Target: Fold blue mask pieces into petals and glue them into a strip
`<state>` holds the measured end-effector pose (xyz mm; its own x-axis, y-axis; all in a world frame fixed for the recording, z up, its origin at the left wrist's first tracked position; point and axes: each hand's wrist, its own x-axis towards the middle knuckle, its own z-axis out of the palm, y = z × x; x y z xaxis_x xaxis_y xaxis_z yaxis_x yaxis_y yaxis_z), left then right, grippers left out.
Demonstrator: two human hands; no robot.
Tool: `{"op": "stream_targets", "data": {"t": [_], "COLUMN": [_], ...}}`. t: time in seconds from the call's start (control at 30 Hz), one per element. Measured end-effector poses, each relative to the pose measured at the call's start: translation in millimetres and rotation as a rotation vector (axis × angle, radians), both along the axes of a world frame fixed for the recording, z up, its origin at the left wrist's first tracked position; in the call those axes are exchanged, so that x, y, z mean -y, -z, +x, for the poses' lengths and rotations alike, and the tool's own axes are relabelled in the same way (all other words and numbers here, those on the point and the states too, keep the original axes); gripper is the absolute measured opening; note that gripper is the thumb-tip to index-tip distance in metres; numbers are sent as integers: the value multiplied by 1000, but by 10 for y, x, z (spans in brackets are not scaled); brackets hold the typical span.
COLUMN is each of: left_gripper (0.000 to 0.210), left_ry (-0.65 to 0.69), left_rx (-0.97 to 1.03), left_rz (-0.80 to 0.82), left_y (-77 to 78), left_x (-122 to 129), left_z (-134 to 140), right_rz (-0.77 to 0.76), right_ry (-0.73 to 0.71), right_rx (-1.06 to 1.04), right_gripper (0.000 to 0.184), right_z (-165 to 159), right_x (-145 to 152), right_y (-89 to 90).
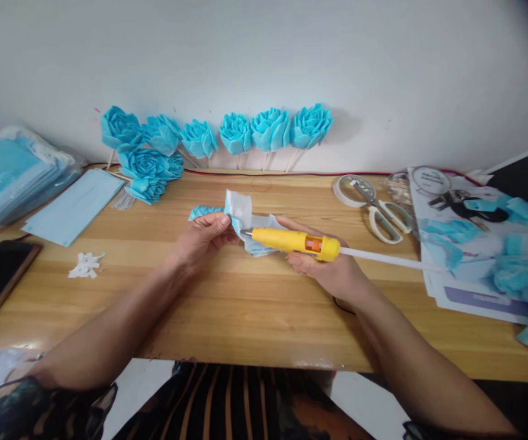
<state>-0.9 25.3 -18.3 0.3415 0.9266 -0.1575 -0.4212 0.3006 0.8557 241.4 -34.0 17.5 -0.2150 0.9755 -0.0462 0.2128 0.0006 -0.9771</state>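
Observation:
My left hand (208, 233) pinches a blue-and-white fabric strip (239, 206) over the middle of the table. A gathered blue part (204, 212) pokes out on the left of those fingers. Wrapped round a yellow glue gun (282, 239) is my right hand (321, 263). The gun's nozzle points left and meets, or nearly meets, the white face of the strip. A long white glue stick (378, 256) runs out of the gun's back end. More folded blue-and-white fabric (260, 247) shows below and behind the gun, partly hidden by it.
Blue fabric roses on sticks (235, 133) lean against the wall. Flat blue sheets (74, 205), a bagged stack (16, 168), white scraps (85, 265) and a phone (2, 278) lie left. Right are scissors (378, 214), a tape roll (353, 190) and papers (479, 296) bearing blue pieces.

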Motion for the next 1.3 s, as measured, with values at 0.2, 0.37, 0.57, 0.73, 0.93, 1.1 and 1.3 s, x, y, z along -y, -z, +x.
{"op": "stream_targets", "data": {"t": [0.2, 0.37, 0.57, 0.73, 0.93, 1.1, 1.3], "left_gripper": [32, 32, 30, 30, 28, 28, 30], "left_ry": [-7, -28, -73, -100, -95, -83, -81], "left_rx": [6, 7, 34, 17, 16, 1, 9], "left_rz": [0, 8, 8, 58, 67, 71, 64], "left_y": [-2, -6, -24, -32, -54, -68, -62], "left_x": [1, -1, -16, -14, 8, 12, 9], "left_z": [9, 11, -2, -11, -2, 5, 7], "right_rz": [82, 243, 202, 10, -240, -275, -224], "right_ry": [-6, -88, 38, 166, 205, 123, 103], "right_rx": [187, 326, 246, -194, -579, -698, -603], "right_gripper": [62, 62, 61, 51, 34, 39, 36], "right_z": [12, 45, 95, 150, 195, 198, 241], "right_x": [1, -7, -19, -139, -246, -232, -238], "right_y": [-36, -32, -24, 23, 4, -21, -9]}}
